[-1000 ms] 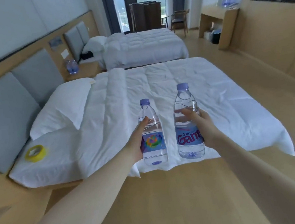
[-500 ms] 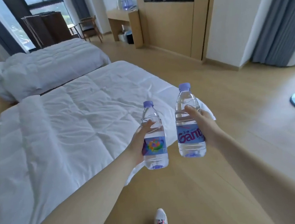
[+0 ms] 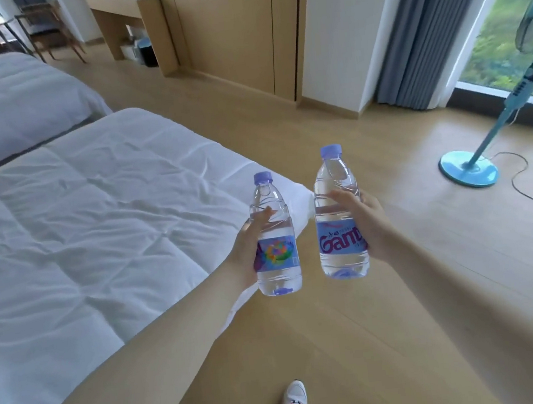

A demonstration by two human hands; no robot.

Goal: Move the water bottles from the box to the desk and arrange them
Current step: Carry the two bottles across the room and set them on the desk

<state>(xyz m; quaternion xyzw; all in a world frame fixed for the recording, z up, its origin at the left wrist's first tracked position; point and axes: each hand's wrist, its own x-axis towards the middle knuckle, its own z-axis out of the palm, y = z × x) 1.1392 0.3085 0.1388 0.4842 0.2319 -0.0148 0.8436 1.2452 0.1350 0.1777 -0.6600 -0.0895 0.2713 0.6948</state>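
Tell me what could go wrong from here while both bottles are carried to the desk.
1. Each hand grips one bottle alone: the left hand holds the left bottle, the right hand holds the right bottle. Neither hand is free to catch a slip.
2. The fan cord trails loose on the right and might snag a foot that strays there.
3. The bed corner juts out on the way to the desk, and a leg could clip it.

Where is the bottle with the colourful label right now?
Centre of the head view: the colourful-label bottle is upright in the left hand, beside the lettered bottle in the right hand, by the corner of the bed.
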